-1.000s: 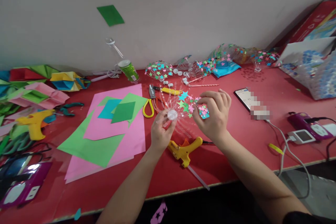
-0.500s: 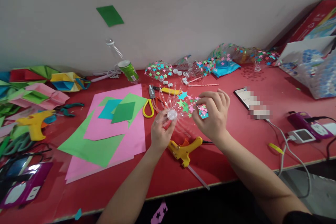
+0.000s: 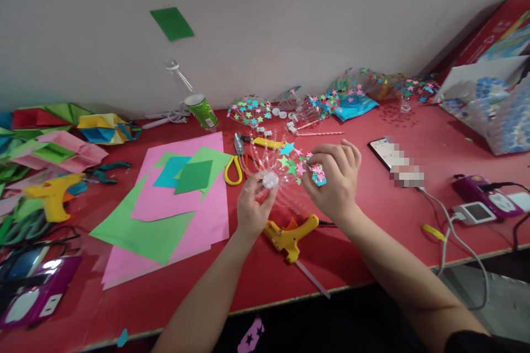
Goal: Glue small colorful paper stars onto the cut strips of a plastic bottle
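Note:
My left hand (image 3: 253, 207) is closed around the neck of a clear plastic bottle top (image 3: 270, 179), its white cap facing me and its cut strips fanned outward. Paper stars (image 3: 292, 165) in blue, green and pink sit on the strips at the right side. Among these stars, my right hand (image 3: 336, 176) is pinched, thumb against forefinger; what lies between the fingertips is too small to make out. Below the hands a yellow glue gun (image 3: 292, 237) lies on the red table, a clear glue stick jutting from it.
Yellow-handled pliers (image 3: 234, 170) and a yellow cutter (image 3: 269, 143) lie behind my left hand. Coloured paper sheets (image 3: 165, 237) spread leftward. Star-covered plastic pieces (image 3: 250, 110) line the wall. A phone (image 3: 393, 160) and a purple power strip (image 3: 488, 196) with cables are to the right.
My right hand has shifted very slightly at the stars, still pinched. My left hand keeps its hold on the bottle top. The view has drifted a little.

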`<state>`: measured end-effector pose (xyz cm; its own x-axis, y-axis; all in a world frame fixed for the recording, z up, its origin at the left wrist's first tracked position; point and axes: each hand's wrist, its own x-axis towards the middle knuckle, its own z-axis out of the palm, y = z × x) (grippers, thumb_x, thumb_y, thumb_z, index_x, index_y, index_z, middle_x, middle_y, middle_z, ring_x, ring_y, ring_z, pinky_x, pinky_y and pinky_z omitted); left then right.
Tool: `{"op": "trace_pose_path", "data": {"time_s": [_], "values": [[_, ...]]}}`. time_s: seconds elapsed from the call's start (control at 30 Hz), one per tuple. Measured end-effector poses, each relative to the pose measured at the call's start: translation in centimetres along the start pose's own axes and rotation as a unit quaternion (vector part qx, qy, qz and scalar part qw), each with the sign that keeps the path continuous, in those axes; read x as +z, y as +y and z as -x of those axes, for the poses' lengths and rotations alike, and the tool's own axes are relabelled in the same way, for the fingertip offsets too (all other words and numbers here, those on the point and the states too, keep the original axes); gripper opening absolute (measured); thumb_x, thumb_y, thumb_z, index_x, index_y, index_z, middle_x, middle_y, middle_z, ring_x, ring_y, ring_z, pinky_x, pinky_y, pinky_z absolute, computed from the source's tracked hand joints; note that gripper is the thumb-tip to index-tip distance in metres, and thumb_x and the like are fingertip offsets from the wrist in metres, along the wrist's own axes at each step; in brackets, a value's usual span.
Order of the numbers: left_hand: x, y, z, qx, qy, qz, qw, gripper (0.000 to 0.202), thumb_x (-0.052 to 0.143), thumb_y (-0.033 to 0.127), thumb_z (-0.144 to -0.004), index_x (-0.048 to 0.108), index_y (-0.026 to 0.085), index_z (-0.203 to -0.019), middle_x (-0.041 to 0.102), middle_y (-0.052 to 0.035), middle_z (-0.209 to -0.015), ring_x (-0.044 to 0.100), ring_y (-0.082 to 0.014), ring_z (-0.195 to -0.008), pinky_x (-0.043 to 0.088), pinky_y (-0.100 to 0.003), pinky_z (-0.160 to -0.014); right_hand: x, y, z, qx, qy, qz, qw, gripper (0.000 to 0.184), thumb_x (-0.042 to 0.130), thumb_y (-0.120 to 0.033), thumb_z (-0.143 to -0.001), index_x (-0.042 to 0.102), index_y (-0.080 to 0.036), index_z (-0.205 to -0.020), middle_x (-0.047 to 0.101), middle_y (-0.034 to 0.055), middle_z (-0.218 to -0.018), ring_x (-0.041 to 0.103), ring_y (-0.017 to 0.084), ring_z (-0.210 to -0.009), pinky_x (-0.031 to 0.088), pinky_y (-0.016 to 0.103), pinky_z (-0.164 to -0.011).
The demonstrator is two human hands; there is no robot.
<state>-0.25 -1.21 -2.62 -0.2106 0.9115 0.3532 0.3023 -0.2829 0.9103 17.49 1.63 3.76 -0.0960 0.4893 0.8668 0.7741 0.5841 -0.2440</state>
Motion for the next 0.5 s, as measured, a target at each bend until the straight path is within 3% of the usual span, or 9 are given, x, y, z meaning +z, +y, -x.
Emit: {"op": "trace_pose_path", "data": {"time_s": [0.23,0.5], "values": [[0.0,-0.2,0.1,-0.004,0.008,0.003,1.0,0.037,0.07,0.034,-0.079,0.06,0.019,-0.111,0.069,-0.0102,-0.111,0.07,-0.0221,-0.098,0.059,-0.035,-0.087,0.0,0.1,0.0,-0.008,-0.003,0.005,1.0,0.007,0.06,-0.021,-0.082,0.056,-0.025,-0.085,0.067,0.0005,-0.092,0.059,0.018,-0.087,0.037,0.042,-0.101],[0.2,-1.2,-0.1,-0.081,0.019,0.071,0.994,0.045,0.073,0.036,-0.074,0.059,0.019,-0.113,0.071,-0.0086,-0.109,0.071,-0.0214,-0.097,0.058,-0.035,-0.089,-0.6,-0.1,-0.1,-0.023,-0.001,-0.048,0.999,0.021,0.061,-0.019,-0.079,0.056,-0.024,-0.099,0.066,0.0031,-0.097,0.061,0.02,-0.091,0.04,0.045,-0.101]]}}
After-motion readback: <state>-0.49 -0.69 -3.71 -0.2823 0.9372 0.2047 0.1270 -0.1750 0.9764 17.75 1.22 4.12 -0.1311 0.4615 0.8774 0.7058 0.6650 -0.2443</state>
